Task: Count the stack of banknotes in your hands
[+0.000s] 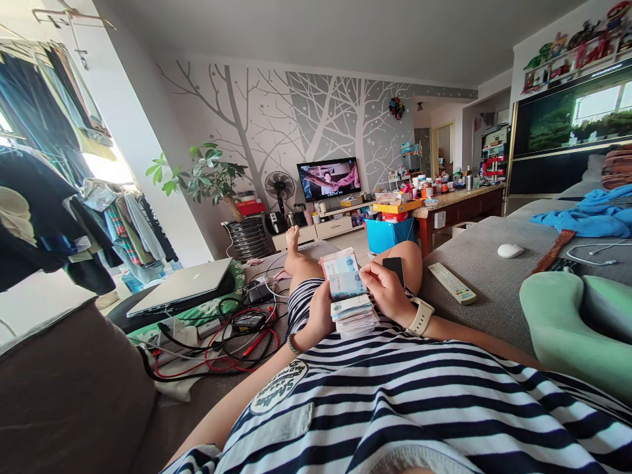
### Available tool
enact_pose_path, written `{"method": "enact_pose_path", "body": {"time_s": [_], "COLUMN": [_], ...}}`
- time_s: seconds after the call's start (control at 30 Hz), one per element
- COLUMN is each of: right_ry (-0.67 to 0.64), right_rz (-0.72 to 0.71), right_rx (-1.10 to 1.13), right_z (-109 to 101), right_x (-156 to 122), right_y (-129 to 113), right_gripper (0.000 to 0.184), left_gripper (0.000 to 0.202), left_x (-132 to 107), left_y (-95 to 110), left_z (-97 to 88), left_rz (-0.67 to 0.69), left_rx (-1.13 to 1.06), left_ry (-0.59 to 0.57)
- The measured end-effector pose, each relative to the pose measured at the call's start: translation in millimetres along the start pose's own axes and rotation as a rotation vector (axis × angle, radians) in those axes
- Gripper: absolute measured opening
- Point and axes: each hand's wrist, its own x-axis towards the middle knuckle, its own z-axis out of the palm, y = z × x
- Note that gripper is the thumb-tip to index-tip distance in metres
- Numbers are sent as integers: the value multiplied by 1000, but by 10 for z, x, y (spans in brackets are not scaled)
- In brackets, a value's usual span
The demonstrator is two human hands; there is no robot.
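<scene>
A navy-and-white striped cotton shirt [424, 401] fills the nearest ground, with both forearms reaching forward over it. The left hand [320, 313] cups a thick stack of pale blue-green paper banknotes [349, 296] from its left side, fingers wrapped round the bundle's edge; a thin beaded bracelet [293, 345] sits on that wrist. The right hand [388, 289] closes on the same stack from the right, thumb and fingertips pinching the upper notes, which stand fanned up from the lower part of the pile. A white band smartwatch [421, 316] circles the right wrist. The stack rests over the lap, between the two hands, and a small black rectangular card or phone [394, 268] shows just behind the right fingers; which it is cannot be told.

Right of the right hand, on the grey sofa [488, 289], lie a white remote control [451, 282] and, farther off, a white computer mouse [510, 251]. Left of the left hand, a tangle of red and black cables [232, 339] spreads near a closed silver laptop [185, 285]. Beyond the hands a bare foot [293, 240] points at a flat television [328, 178] that is switched on, with a black standing fan [279, 187] to its left.
</scene>
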Motion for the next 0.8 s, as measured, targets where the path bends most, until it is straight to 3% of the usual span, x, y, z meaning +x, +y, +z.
{"method": "enact_pose_path", "body": {"time_s": [0.8], "right_ry": [-1], "right_rz": [2], "right_rx": [-17], "right_z": [-3], "right_x": [5], "right_y": [-7], "right_gripper": [32], "left_gripper": [12], "left_x": [-21], "left_y": [83], "left_z": [-24], "left_rz": [5], "left_rx": [10], "left_ry": [-4]}}
